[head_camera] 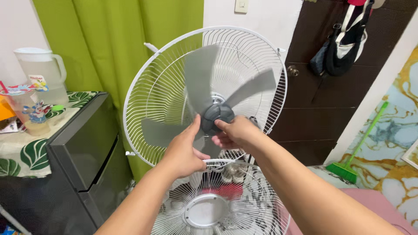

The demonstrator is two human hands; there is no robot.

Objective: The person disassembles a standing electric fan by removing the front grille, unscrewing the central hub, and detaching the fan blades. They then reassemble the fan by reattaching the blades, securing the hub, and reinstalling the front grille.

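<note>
Both hands meet at the dark grey round plastic hub cap (216, 116): left hand (185, 150) pinching at seven o'clock, right hand (235, 132) pinching at four o'clock, among translucent grey fan blades (200, 74).

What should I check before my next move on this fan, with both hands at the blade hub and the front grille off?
1. Front grille off and set aside below: ok.
2. Blades stopped: cannot tell, they look blurred.
3. Right hand gripping the dark hub cap: ok.
4. Left hand steadying a blade: ok, thumb up beside the hub.
5. Rear grille upright on the fan: ok.
6. Fan unplugged: cannot tell, no cord shows.
</note>
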